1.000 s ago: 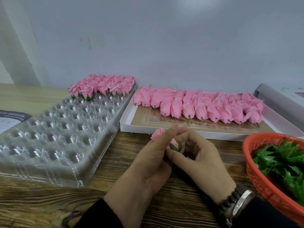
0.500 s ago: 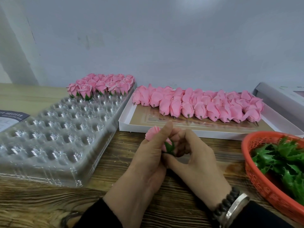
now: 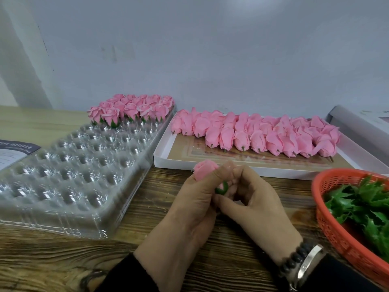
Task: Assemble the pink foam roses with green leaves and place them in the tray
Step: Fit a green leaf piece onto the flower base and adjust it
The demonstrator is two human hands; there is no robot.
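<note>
- A person sits at a brown wood-grain table [image 3: 63, 260], both hands meeting just in front of the body.
- The left hand [image 3: 189, 207] has its fingers and thumb curled round a soft pink foam rose bud [image 3: 203, 170]; the bloom pokes out above the fingers, tilted towards the left.
- The right hand [image 3: 254, 205], wearing a dark bead bracelet and a silver bangle [image 3: 303, 264], pinches a small green leaf collar [image 3: 222, 188] at the base of the bud.
- Whether the collar is fully seated cannot be told; fingers hide the stem.
- To do this step well, it seems wise to hold the foam lightly so the petals are not crushed, and slide the collar straight up the stem until it cups the base evenly.
- To the left lies a clear plastic tray of round cups [image 3: 63, 199], mostly unfilled, with finished pink roses with green collars [image 3: 130, 108] standing in its far rows.
- Straight ahead, a shallow white cardboard box [image 3: 160, 161] holds rows of bare pink buds on short stems [image 3: 259, 133], lying on their sides.
- At the right, an orange plastic mesh basket [image 3: 332, 226] holds loose green leaves [image 3: 366, 205].
- A plain pale grey wall [image 3: 210, 49] rises directly behind the table.
</note>
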